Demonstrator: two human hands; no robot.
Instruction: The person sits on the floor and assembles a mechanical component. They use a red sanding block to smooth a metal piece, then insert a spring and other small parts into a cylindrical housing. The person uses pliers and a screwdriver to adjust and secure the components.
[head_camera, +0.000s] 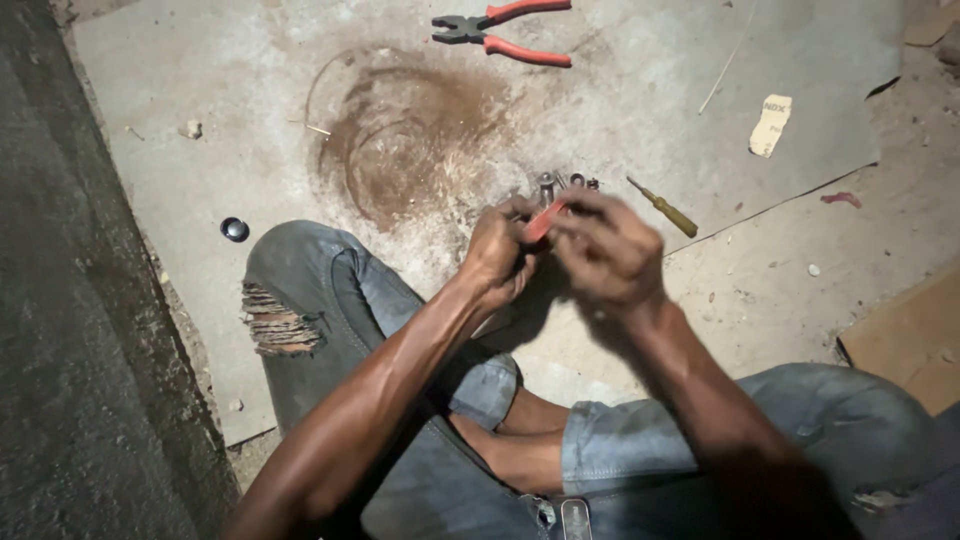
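My left hand (498, 255) and my right hand (610, 248) meet in front of me over the grey board. Both pinch a small thin red-orange piece (543, 221) held between the fingertips. What else sits inside the left fist is hidden. Just beyond the fingers, a small pile of metal bolts and nuts (562, 183) lies on the board. A yellow-handled screwdriver (664, 208) rests right of the pile.
Red-handled pliers (502, 32) lie at the board's far edge. A round dark cap (234, 229) sits by my left knee (300, 280). A rusty ring stain (400, 135) marks the grey board. A paper scrap (771, 125) and cardboard (910, 340) lie at the right.
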